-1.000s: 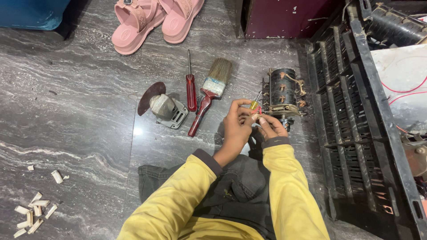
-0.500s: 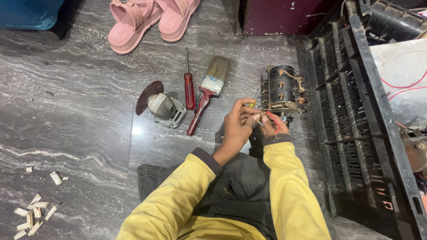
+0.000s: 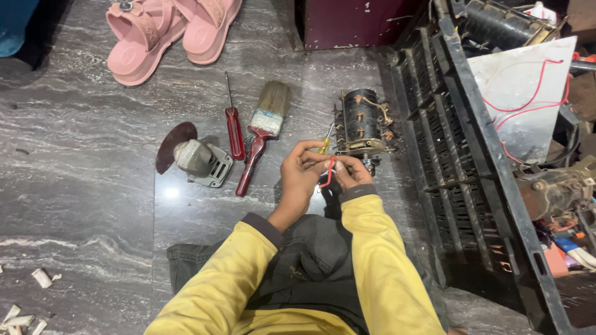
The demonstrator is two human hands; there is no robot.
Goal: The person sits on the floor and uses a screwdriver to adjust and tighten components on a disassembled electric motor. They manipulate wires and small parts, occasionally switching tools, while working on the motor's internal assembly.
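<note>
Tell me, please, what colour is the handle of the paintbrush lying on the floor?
Dark red, seen in the head view: the paintbrush lies beside the red screwdriver.

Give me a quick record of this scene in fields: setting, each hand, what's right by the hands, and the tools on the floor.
Setting: grey marble floor
Left hand: holds a small yellow-handled tool
Right hand: pinches a red wire
Next to hands: black wired electrical part
Tools on floor: red screwdriver, paintbrush, grey metal fitting
Further off: pink sandals, black crate
</note>
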